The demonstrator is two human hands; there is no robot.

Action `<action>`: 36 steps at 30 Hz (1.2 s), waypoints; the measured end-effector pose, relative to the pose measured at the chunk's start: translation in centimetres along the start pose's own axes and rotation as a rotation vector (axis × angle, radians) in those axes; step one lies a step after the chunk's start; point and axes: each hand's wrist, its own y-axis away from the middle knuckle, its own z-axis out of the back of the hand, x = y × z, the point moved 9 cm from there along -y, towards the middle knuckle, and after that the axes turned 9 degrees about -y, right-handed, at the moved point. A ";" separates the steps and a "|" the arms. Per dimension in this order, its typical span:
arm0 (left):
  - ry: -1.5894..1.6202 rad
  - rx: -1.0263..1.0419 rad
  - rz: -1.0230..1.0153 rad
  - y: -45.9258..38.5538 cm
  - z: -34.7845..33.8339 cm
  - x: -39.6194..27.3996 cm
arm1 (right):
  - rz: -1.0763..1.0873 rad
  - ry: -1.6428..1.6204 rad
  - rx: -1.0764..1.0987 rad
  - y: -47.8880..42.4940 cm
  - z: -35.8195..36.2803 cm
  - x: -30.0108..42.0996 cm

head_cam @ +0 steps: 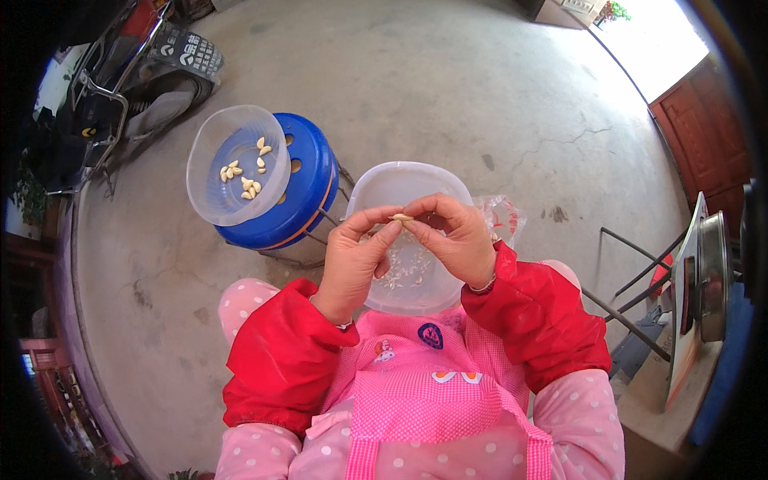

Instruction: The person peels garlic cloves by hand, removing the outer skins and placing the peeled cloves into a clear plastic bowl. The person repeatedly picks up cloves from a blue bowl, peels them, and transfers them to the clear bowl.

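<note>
A single garlic clove (pixel 402 217) is pinched between the fingertips of both hands. My left hand (pixel 358 249) grips its left end with thumb and forefinger, and my right hand (pixel 454 235) has the right end the same way. Directly beneath them is a whitish plastic basin (pixel 414 174) with scattered bits of garlic skin (pixel 399 270) on its bottom; my hands hide part of it. To the left, a clear plastic bowl (pixel 207 162) holds several peeled garlic cloves (pixel 252 187). How much skin is on the held clove is too small to tell.
The bowl stands on a blue round stool (pixel 315 174) with dark metal legs. A clear plastic bag (pixel 503 219) lies against the basin's right side. An electric scooter or motorbike (pixel 162 90) is at upper left. A folding-legged table (pixel 684 300) with a metal pan is at right.
</note>
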 end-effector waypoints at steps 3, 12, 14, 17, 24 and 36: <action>-0.030 -0.032 -0.040 -0.2 0.2 -0.2 | 0.037 0.055 0.000 -0.2 -0.1 0.7; -0.058 -0.096 -0.091 -0.5 0.4 -0.5 | 0.030 0.045 0.019 -0.5 0.2 0.5; -0.079 -0.109 -0.092 -0.6 0.4 -0.4 | 0.003 -0.005 -0.005 -0.4 0.4 -0.1; -0.147 -0.129 -0.102 -0.4 0.3 -0.5 | -0.007 -0.053 -0.054 -0.2 0.6 -1.0; -0.196 -0.119 -0.094 -0.5 0.4 0.0 | 0.036 0.194 0.021 0.1 0.4 -0.5; -0.770 -0.182 -0.580 1.3 -1.0 -4.0 | 0.259 0.328 0.074 0.3 0.2 3.1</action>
